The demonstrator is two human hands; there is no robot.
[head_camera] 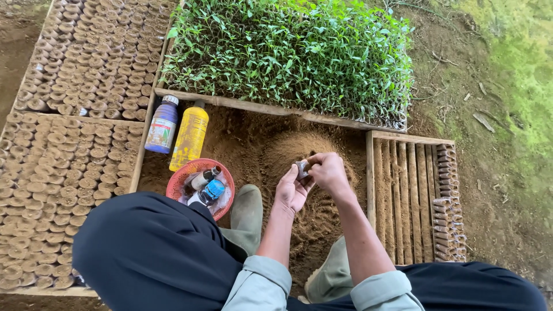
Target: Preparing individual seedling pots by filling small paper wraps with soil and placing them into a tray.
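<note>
Small pot: you pinch it between both hands, over the soil heap.
Left hand: closed under the pot, at 7 o'clock.
Right hand: grips it from 3 o'clock.

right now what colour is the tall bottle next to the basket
Yellow bottle, lying beside the red basket; the head view shows it best.

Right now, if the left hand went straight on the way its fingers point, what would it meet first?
The left hand points up-frame. First it meets the small pot already in its fingertips; beyond that, probably the mound of soil, though depth is unclear.
</note>
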